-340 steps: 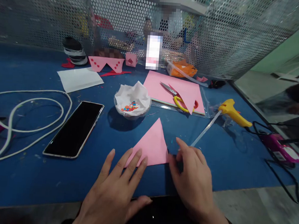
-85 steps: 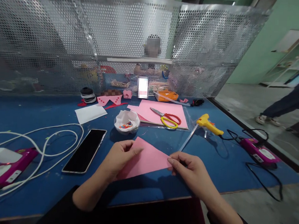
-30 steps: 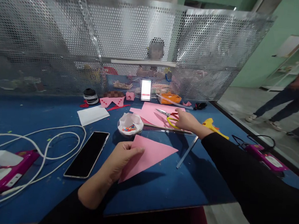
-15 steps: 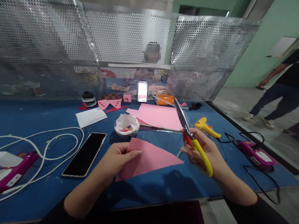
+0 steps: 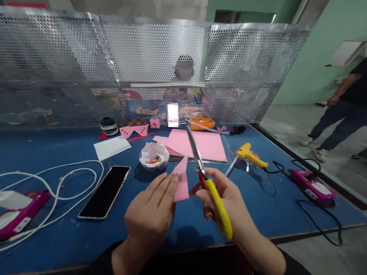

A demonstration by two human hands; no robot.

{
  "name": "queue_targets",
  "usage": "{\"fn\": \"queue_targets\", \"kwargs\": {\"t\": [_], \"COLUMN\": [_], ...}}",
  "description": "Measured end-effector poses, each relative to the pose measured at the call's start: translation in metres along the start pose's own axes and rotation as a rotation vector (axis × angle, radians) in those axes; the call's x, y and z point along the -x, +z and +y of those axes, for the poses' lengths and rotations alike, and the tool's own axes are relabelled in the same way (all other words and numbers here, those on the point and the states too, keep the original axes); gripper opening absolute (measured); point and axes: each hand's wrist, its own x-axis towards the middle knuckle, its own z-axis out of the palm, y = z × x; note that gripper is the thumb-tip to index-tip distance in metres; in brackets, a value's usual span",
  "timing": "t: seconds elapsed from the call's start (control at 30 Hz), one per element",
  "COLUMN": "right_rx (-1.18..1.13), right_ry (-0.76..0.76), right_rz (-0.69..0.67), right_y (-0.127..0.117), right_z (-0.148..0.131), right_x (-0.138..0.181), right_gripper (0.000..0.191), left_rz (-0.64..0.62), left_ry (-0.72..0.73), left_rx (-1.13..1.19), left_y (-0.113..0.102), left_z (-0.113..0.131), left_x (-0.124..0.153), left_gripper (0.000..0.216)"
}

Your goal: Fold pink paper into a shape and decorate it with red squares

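Observation:
My left hand (image 5: 153,208) grips a piece of pink paper (image 5: 182,185), its fingers lying over much of it. The paper is turned upright, with a pointed tip rising at the top. Just right of it, my right hand (image 5: 226,199) is wrapped around scissors (image 5: 216,202) with yellow and red handles. Their silver blades look closed and point up and away, apart from the paper. Beyond the hands lies a stack of pink sheets (image 5: 202,145). A bowl lined with white paper (image 5: 153,155), holding small coloured pieces, stands left of the stack.
On the blue table (image 5: 76,146) lie a black phone (image 5: 106,193), a white cable (image 5: 59,179), purple power strips (image 5: 313,186) and a yellow glue gun (image 5: 251,155). Pink cut shapes (image 5: 134,130) sit near a perforated metal screen (image 5: 161,48). One person sits behind it; another stands at right.
My left hand has rolled over and turned the pink paper from lying sideways to upright. My right hand has moved left with the scissors, closer to the paper.

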Motion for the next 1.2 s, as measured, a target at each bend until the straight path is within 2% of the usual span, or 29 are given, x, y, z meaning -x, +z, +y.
{"fn": "queue_targets", "kwargs": {"t": [0.07,0.17,0.27,0.33,0.4,0.43,0.47,0.53,0.6,0.67,0.77,0.9,1.07,1.2], "right_rx": [-0.043,-0.039,0.020,0.107,0.216,0.265,0.308,0.394,0.478,0.556,0.625,0.625,0.637,0.726], "right_ry": [0.019,-0.017,-0.101,-0.159,-0.194,-0.202,-0.204,-0.198,-0.201,-0.221,-0.267,-0.325,-0.415,-0.333], "right_rz": [0.010,0.049,0.099,0.104,0.068,0.028,-0.026,-0.138,-0.207,-0.212,-0.190,-0.137,0.003,-0.092], "right_y": [0.011,0.021,0.019,0.011,0.001,-0.003,-0.007,-0.012,-0.014,-0.013,-0.011,-0.014,-0.037,-0.053], "right_z": [0.006,0.013,0.016,0.014,0.008,0.004,-0.001,-0.009,-0.015,-0.016,-0.009,0.001,0.001,0.000], "right_x": [-0.002,-0.005,-0.008,-0.010,-0.012,-0.013,-0.013,-0.013,-0.013,-0.014,-0.016,-0.015,-0.002,0.016], "right_gripper": [0.062,0.056,0.050,0.048,0.045,0.043,0.042,0.039,0.038,0.040,0.046,0.055,0.042,0.049], "left_rz": [-0.011,-0.009,-0.046,-0.156,-0.297,-0.350,-0.369,-0.401,-0.518,-0.573,-0.481,-0.349,-0.191,-0.136], "left_ry": [0.013,-0.002,-0.094,-0.286,-0.600,-0.781,-0.953,-1.200,-1.371,-1.502,-1.614,-1.640,-1.731,-1.755], "left_rx": [-0.025,-0.003,0.151,0.348,0.606,0.757,0.919,1.235,1.469,1.602,1.604,1.498,1.352,1.275], "left_y": [0.004,0.010,0.010,0.005,-0.001,-0.004,-0.007,-0.009,-0.009,-0.007,-0.005,-0.007,-0.019,-0.029], "left_z": [0.004,0.007,0.008,0.004,-0.003,-0.008,-0.013,-0.022,-0.025,-0.022,-0.011,-0.002,-0.009,-0.013], "left_x": [0.002,0.007,0.012,0.012,0.007,0.003,-0.002,-0.010,-0.016,-0.017,-0.014,-0.008,0.000,0.006], "left_gripper": [0.033,0.034,0.046,0.071,0.101,0.104,0.099,0.082,0.059,0.043,0.034,0.030,0.031,0.031]}}
